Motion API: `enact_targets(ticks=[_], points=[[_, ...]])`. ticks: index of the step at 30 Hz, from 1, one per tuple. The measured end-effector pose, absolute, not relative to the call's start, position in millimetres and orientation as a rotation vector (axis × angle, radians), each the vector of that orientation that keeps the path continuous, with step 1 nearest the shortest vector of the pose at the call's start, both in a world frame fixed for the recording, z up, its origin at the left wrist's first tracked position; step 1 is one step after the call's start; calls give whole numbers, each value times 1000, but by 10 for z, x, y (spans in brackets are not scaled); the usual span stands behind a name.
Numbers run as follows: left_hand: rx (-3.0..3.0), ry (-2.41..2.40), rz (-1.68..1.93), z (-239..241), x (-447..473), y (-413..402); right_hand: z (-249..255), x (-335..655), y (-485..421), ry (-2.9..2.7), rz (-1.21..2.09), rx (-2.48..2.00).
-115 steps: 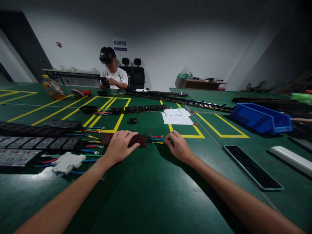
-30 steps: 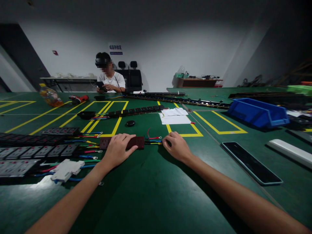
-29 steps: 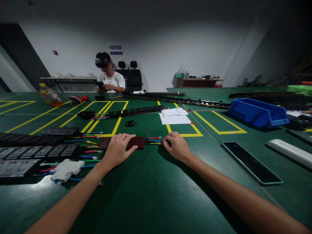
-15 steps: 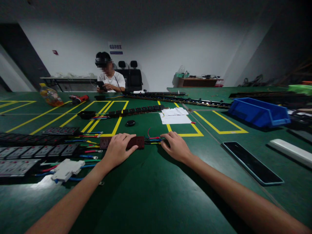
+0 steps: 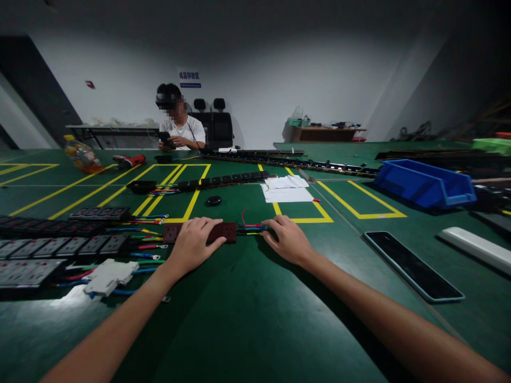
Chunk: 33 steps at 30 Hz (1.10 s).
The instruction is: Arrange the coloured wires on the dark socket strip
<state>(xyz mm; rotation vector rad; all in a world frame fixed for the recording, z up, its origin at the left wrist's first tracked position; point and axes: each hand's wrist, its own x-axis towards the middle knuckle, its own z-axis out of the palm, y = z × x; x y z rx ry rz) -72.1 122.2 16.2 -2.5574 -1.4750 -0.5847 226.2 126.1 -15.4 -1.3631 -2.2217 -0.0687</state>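
Note:
A dark red socket strip [image 5: 227, 232] lies on the green table [image 5: 247, 314] in front of me. My left hand [image 5: 194, 246] rests flat on top of it, fingers stretched out and pressing it down. Red, blue, green and yellow wires [image 5: 250, 229] stick out of the strip's right end. My right hand [image 5: 288, 239] sits at those wires with its fingers curled around their tips; what the fingertips pinch is partly hidden.
Rows of grey and black socket modules [image 5: 59, 246] and a white breaker [image 5: 107, 276] lie at left. White papers [image 5: 287, 190], a black disc [image 5: 213, 200], a blue bin [image 5: 425, 183] and a dark panel [image 5: 411, 264] lie around. A person [image 5: 178, 125] sits across the table.
My right hand has slid slightly left along the wires toward the strip's end. My left hand has stayed on the strip.

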Motion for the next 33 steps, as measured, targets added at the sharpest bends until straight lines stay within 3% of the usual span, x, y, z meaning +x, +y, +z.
enact_targets(ticks=[25, 33], points=[[-2560, -1476, -558, 162, -726, 1216, -174, 2282, 1285, -2095, -77, -1450], [-2560, -1478, -574, 190, -711, 1200, -146, 2295, 1240, -2119, 39, -1148]])
